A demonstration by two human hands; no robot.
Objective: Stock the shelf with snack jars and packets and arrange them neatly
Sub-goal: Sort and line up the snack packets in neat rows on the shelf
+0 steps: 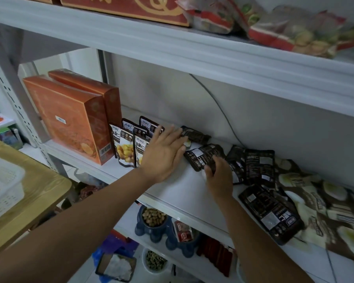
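Several black chestnut packets (124,148) stand upright in rows on the white middle shelf (184,186), next to two orange boxes (70,117). My left hand (164,154) is flat with straight fingers, pressing against the right side of the standing packets; its fingertips reach a black packet (196,135) lying behind. My right hand (219,176) pinches the lower edge of a black packet (204,156) lying flat on the shelf. More black packets (251,166) lie loose to the right, one (272,213) near the shelf's front edge.
Brown-and-white snack bags (319,203) are piled at the shelf's right end. A grey cable (219,107) runs down the back wall. The upper shelf carries red boxes (127,7) and bagged snacks (290,29). Below stand blue jars of nuts (153,223). A wooden table with a white basket (2,186) stands left.
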